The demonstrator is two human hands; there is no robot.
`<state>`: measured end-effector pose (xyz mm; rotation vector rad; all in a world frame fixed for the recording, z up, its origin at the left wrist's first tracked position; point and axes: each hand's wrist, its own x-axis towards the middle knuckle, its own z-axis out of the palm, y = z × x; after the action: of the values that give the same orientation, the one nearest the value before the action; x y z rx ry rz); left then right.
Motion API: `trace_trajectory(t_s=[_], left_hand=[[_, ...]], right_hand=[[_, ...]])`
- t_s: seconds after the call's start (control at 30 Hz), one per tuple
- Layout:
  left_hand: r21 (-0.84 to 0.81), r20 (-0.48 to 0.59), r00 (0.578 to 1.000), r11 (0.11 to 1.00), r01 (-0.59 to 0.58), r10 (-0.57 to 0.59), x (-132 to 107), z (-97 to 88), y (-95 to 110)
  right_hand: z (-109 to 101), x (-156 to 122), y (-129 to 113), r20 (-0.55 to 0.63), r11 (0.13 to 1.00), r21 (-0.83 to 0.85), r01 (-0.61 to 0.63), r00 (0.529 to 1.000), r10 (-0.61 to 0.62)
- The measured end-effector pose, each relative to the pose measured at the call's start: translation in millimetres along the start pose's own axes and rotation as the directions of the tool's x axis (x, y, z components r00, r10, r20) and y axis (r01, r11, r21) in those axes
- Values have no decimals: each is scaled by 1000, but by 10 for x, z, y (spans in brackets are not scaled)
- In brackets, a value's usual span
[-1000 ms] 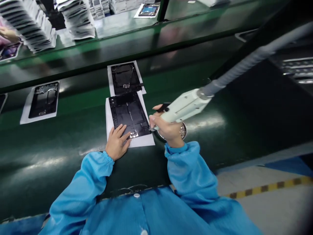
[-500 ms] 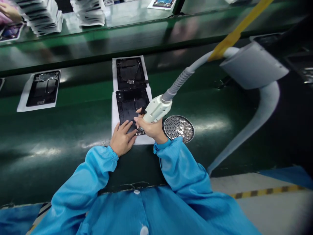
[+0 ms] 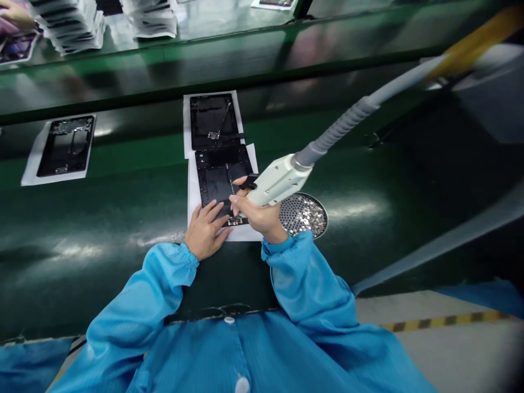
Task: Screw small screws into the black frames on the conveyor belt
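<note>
My left hand [image 3: 206, 232] lies flat, fingers stretched out, across the lower left edge of a black tablet housing [image 3: 219, 185]. In my right hand [image 3: 262, 218] is a pale electric screwdriver [image 3: 276, 183] with a black lever, slanting up to the right into a ribbed grey hose [image 3: 341, 131]. Its tip, hidden by my fingers, is at the housing's lower right part, close to a small circuit board [image 3: 236, 221]. Under the housing lies a white sheet [image 3: 245, 234]. Just right of my right hand sits a round perforated dish [image 3: 292, 213] with many small shiny metal pieces.
Behind the near housing lies a second tablet housing [image 3: 213, 117] on white paper, with another tablet housing [image 3: 65, 147] to the left. Stacks of white sheets [image 3: 149, 19] stand on the far ledge. Another person's hand [image 3: 18, 16] shows top left. A grey tube [image 3: 442, 245] crosses the right side.
The screwdriver and my right hand have shifted slightly right, and the hose with its yellow strap has swung right. The left housing has slid slightly left. My left hand stays put.
</note>
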<state>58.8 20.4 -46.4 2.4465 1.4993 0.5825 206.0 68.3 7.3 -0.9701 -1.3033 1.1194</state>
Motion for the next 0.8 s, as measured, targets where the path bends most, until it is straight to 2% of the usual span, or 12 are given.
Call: trace_trajectory(t_s=[0.13,0.37,0.8], left_hand=[[-60,-4,1000,998,0,-1,3,-24,-13],[-122,65,998,992,21,-13,24,-68,-36],[-184,16,1000,983,17,-15,30,-50,-53]], right_hand=[[29,-50,-43,53,999,36,7,999,-9],[75,-110,-73,102,1000,-12,3,995,-1],[103,-129,-62,135,997,52,-54,990,47]])
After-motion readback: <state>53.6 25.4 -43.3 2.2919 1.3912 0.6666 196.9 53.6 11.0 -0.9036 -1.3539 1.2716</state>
